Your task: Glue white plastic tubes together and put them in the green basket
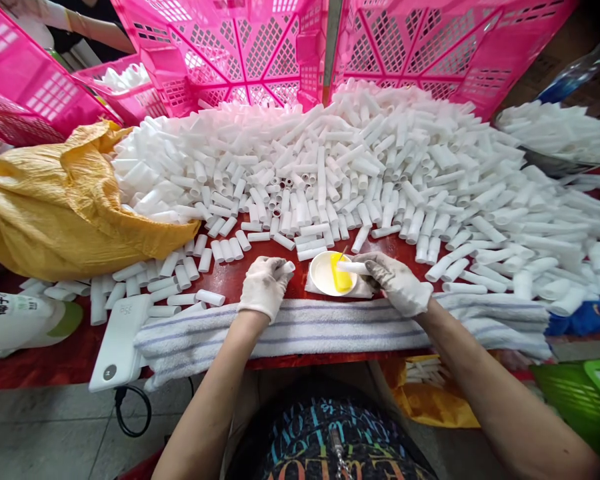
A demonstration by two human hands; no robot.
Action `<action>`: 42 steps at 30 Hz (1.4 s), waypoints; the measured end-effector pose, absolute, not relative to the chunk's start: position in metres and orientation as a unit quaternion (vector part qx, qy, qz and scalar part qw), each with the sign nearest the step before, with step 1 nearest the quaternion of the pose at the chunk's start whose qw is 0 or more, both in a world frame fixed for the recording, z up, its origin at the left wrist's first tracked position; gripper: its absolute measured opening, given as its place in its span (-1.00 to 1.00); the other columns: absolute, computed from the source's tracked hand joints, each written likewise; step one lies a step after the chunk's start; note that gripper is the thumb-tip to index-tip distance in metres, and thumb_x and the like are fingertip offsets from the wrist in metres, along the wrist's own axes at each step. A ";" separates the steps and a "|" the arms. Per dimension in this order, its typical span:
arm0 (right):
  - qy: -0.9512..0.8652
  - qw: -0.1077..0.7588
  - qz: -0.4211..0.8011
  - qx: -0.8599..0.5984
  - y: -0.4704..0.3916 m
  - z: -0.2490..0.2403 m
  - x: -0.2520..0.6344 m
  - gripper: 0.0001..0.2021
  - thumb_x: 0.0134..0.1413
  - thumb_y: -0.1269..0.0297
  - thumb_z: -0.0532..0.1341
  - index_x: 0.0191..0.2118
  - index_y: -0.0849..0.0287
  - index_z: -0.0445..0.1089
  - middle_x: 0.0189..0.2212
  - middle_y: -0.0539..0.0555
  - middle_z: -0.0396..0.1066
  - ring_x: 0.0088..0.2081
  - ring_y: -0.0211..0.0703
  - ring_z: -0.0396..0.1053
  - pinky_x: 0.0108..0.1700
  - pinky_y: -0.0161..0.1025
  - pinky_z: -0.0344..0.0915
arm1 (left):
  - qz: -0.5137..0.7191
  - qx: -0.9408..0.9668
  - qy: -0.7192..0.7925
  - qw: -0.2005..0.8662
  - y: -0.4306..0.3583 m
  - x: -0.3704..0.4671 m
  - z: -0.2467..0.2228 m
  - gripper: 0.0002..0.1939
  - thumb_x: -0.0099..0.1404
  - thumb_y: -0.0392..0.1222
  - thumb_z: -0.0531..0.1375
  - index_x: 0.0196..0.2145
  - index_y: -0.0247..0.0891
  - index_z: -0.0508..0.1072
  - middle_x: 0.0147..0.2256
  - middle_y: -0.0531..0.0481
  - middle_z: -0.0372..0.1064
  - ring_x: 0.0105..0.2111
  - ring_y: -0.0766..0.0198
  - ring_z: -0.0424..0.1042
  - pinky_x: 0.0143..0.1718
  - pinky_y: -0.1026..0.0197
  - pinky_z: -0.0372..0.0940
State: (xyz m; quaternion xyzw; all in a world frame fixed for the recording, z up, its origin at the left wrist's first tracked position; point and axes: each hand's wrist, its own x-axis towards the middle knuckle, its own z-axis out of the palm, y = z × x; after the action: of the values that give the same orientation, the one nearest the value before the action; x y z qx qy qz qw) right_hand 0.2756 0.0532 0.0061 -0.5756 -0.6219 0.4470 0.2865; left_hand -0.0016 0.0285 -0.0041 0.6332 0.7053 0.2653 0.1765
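My left hand, in a white work glove, is closed around a short white plastic tube, whose end pokes out between thumb and fingers. Gloved too, my right hand grips a longer white tube by one end. That tube's other end is over a small white bowl, at a yellow piece inside it. A thin brown stick leans on the bowl's far rim. Beneath the bowl lies a folded whitish cloth or pad. A large heap of white tubes spreads behind both hands.
Pink plastic crates stand behind the heap. A yellow woven sack spills tubes at left, near a white power bank and a bottle. A striped towel lines the red table's front edge. Another person's arm shows at upper left.
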 end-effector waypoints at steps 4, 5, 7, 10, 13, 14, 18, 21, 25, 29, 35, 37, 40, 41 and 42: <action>-0.583 0.264 0.482 -0.598 0.064 -0.002 0.272 -0.50 0.06 -0.12 0.20 -0.07 0.20 0.46 -0.43 0.04 0.47 -0.53 -0.26 0.29 -0.52 -0.31 0.28 | 0.350 0.521 0.723 0.288 0.023 -0.005 -0.006 -0.70 0.23 -0.11 0.24 -0.11 -0.29 0.46 -0.23 -0.06 0.49 -0.27 0.23 0.47 -0.11 0.17 0.36; -0.580 0.266 0.482 -0.601 0.064 -0.006 0.272 -0.52 0.05 -0.12 0.21 -0.10 0.19 0.48 -0.44 0.03 0.47 -0.52 -0.25 0.30 -0.51 -0.31 0.29 | 0.360 0.507 0.719 0.310 0.022 -0.005 -0.008 -0.68 0.22 -0.13 0.24 -0.08 -0.28 0.44 -0.24 -0.04 0.50 -0.28 0.25 0.48 -0.12 0.18 0.36; -0.589 0.311 0.479 -0.572 0.062 -0.015 0.271 -0.60 0.04 -0.08 0.26 -0.18 0.16 0.48 -0.36 0.05 0.50 -0.39 -0.20 0.41 -0.35 -0.27 0.40 | 0.371 0.501 0.706 0.336 0.020 -0.006 -0.010 -0.65 0.22 -0.17 0.22 -0.03 -0.25 0.42 -0.25 -0.01 0.50 -0.29 0.28 0.48 -0.12 0.19 0.37; -0.617 0.414 0.462 -0.485 0.055 -0.027 0.273 -0.71 0.01 0.03 0.33 -0.26 0.14 0.45 -0.25 0.07 0.51 -0.18 -0.14 0.48 -0.03 -0.17 0.43 | 0.355 0.522 0.706 0.322 0.019 -0.006 -0.012 -0.69 0.23 -0.20 0.21 -0.05 -0.21 0.46 -0.20 -0.02 0.52 -0.24 0.26 0.50 -0.06 0.16 0.37; -0.637 0.412 0.454 -0.467 0.049 -0.031 0.279 -0.73 0.06 0.10 0.32 -0.16 0.11 0.46 -0.16 0.07 0.51 -0.10 -0.11 0.49 0.07 -0.10 0.41 | 0.313 0.559 0.715 0.281 0.019 -0.005 -0.010 -0.76 0.22 -0.19 0.25 -0.13 -0.22 0.50 -0.16 -0.06 0.52 -0.14 0.20 0.50 0.03 0.13 0.35; -0.643 0.394 0.454 -0.475 0.047 -0.031 0.281 -0.72 0.10 0.12 0.30 -0.10 0.10 0.46 -0.11 0.07 0.51 -0.06 -0.10 0.48 0.10 -0.08 0.40 | 0.299 0.575 0.713 0.266 0.019 -0.005 -0.008 -0.75 0.23 -0.19 0.26 -0.12 -0.23 0.51 -0.14 -0.08 0.52 -0.12 0.18 0.50 0.05 0.12 0.34; -0.674 0.400 0.408 -0.469 0.044 -0.031 0.286 -0.78 0.11 0.20 0.29 -0.12 0.10 0.50 -0.13 0.08 0.52 -0.07 -0.07 0.49 0.11 -0.06 0.41 | 0.241 0.633 0.704 0.216 0.020 -0.004 -0.004 -0.72 0.29 -0.16 0.22 -0.06 -0.22 0.54 -0.10 -0.12 0.49 -0.09 0.15 0.49 0.07 0.13 0.34; -0.690 0.417 0.396 -0.439 0.042 -0.032 0.286 -0.78 0.03 0.21 0.35 -0.17 0.11 0.51 -0.18 0.09 0.52 -0.11 -0.05 0.50 0.05 -0.06 0.45 | 0.218 0.641 0.706 0.209 0.019 -0.002 -0.002 -0.71 0.29 -0.17 0.21 -0.05 -0.23 0.55 -0.11 -0.13 0.49 -0.09 0.13 0.49 0.07 0.13 0.34; -0.687 0.385 0.402 -0.466 0.040 -0.031 0.284 -0.71 0.10 0.18 0.30 -0.05 0.10 0.48 -0.08 0.11 0.51 -0.04 -0.04 0.48 0.12 -0.02 0.40 | 0.258 0.626 0.698 0.234 0.017 0.000 -0.004 -0.71 0.28 -0.19 0.23 -0.05 -0.26 0.55 -0.07 -0.13 0.50 -0.05 0.14 0.48 0.12 0.11 0.31; -0.672 0.425 0.407 -0.449 0.038 -0.025 0.276 -0.84 -0.01 0.15 0.35 -0.32 0.11 0.50 -0.28 0.08 0.48 -0.24 -0.10 0.48 -0.10 -0.08 0.47 | 0.321 0.570 0.681 0.329 0.014 0.005 -0.005 -0.70 0.22 -0.16 0.27 -0.08 -0.20 0.55 -0.05 -0.08 0.52 -0.04 0.16 0.49 0.14 0.09 0.31; -0.620 0.404 0.471 -0.480 0.025 -0.008 0.268 -0.76 -0.09 0.11 0.35 -0.54 0.14 0.39 -0.53 -0.01 0.31 -0.49 -0.22 0.32 -0.45 -0.24 0.34 | 0.392 0.439 0.626 0.512 0.010 0.020 0.001 -0.63 0.04 -0.09 0.38 -0.18 -0.23 0.54 -0.15 -0.05 0.55 -0.14 0.17 0.52 0.00 0.11 0.40; -0.605 0.414 0.473 -0.488 0.019 -0.001 0.268 -0.77 -0.13 0.11 0.37 -0.49 0.13 0.40 -0.48 0.01 0.35 -0.43 -0.19 0.36 -0.42 -0.25 0.34 | 0.410 0.410 0.607 0.544 0.008 0.028 0.004 -0.59 -0.03 -0.07 0.42 -0.22 -0.26 0.53 -0.19 -0.06 0.54 -0.19 0.18 0.52 -0.09 0.12 0.42; -0.556 0.438 0.472 -0.525 0.011 0.008 0.269 -0.72 -0.11 0.07 0.37 -0.30 0.10 0.43 -0.35 0.07 0.41 -0.34 -0.16 0.39 -0.35 -0.25 0.35 | 0.420 0.382 0.592 0.573 0.003 0.041 0.008 -0.59 -0.08 -0.09 0.44 -0.27 -0.29 0.51 -0.22 -0.06 0.53 -0.24 0.22 0.51 -0.16 0.16 0.42; -0.532 0.438 0.483 -0.540 0.010 0.011 0.269 -0.69 -0.09 0.03 0.36 -0.28 0.10 0.41 -0.38 0.06 0.41 -0.39 -0.19 0.37 -0.41 -0.27 0.32 | 0.419 0.380 0.589 0.578 0.001 0.045 0.010 -0.60 -0.07 -0.11 0.44 -0.27 -0.29 0.50 -0.23 -0.06 0.53 -0.25 0.23 0.50 -0.16 0.17 0.42; -0.508 0.433 0.498 -0.554 0.009 0.014 0.268 -0.65 -0.08 -0.04 0.35 -0.28 0.11 0.40 -0.44 0.04 0.38 -0.47 -0.23 0.32 -0.48 -0.29 0.27 | 0.418 0.380 0.585 0.581 0.000 0.049 0.011 -0.62 -0.06 -0.12 0.44 -0.28 -0.29 0.50 -0.23 -0.05 0.52 -0.26 0.25 0.50 -0.16 0.18 0.42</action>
State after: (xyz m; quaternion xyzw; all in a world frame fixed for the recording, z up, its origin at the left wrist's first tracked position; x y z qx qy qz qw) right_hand 0.2682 0.0094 0.0137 -0.5536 -0.5082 0.4978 0.4330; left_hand 0.0495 -0.0002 0.0108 0.3801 0.5854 0.4185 0.5811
